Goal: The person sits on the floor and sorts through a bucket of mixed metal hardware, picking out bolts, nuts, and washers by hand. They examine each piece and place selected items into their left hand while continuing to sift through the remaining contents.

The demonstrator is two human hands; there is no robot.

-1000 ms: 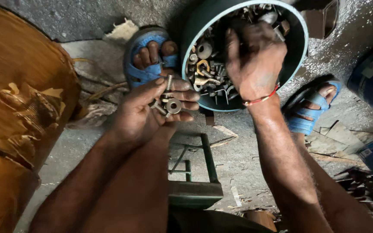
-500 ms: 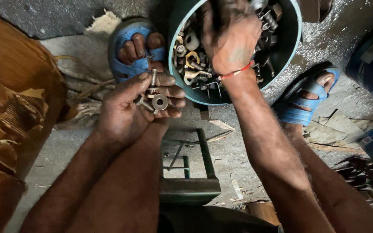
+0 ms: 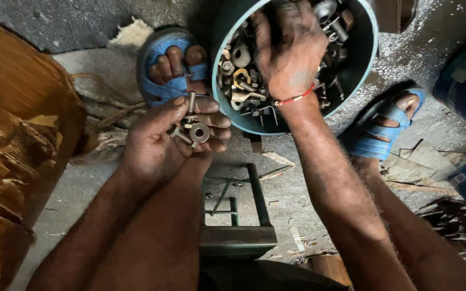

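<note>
Head view. The left hand (image 3: 160, 143) lies palm up, cupped, holding a small heap of hardware: a bolt (image 3: 191, 102), a washer (image 3: 199, 132) and a few smaller pieces. The heap rests on the fingers, just beside the tub (image 3: 370, 51) rim and above a sandalled foot (image 3: 176, 67). The bolt's long axis runs roughly up the frame; its threaded shank points away from the wrist, toward the foot, and the head end is buried in the heap. The washer lies flat, hole facing the camera.

The right hand (image 3: 289, 48) is knuckles-up inside the tub, fingers sunk among mixed metal parts (image 3: 238, 81); whether it grips anything cannot be told.

Risks, as judged: the cupped palm is shallow, so a tilt could roll the bolt or washer onto the debris-strewn floor (image 3: 287, 205). Sharp or hooked parts in the tub could nick the digging fingers.
</note>
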